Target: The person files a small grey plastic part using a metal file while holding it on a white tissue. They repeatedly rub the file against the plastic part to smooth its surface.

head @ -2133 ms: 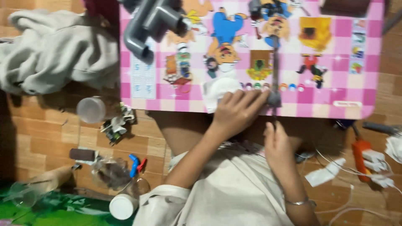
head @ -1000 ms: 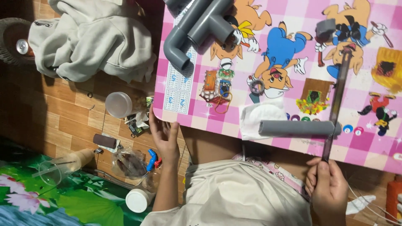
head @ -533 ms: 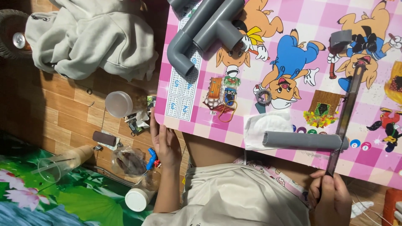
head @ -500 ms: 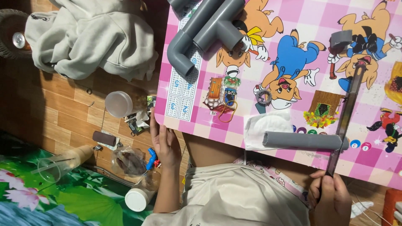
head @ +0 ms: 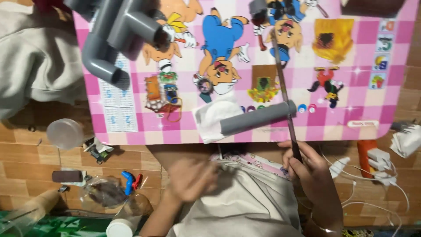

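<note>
My right hand (head: 307, 169) grips the near end of a long thin dark blade (head: 283, 87) that reaches up across the pink checked cartoon table (head: 364, 109). A short grey pipe (head: 258, 117) lies on the table by a white cloth (head: 210, 118), with the blade touching its right end. My left hand (head: 190, 179) is blurred over my lap, below the table's front edge, and seems to hold nothing. A joined set of grey pipes and elbows (head: 115, 35) sits at the table's far left.
Left of the table on the wooden floor are a grey garment (head: 35, 66), a clear plastic cup (head: 65, 134), a small dark object (head: 66, 176), a clear bag with a blue and red piece (head: 112, 191) and a white lid (head: 118, 228). White cables and plugs (head: 377, 162) lie at the right.
My left hand has left the table's left edge and moved right over my lap. The view has shifted, so the table now fills more of the frame. My right hand still holds the blade.
</note>
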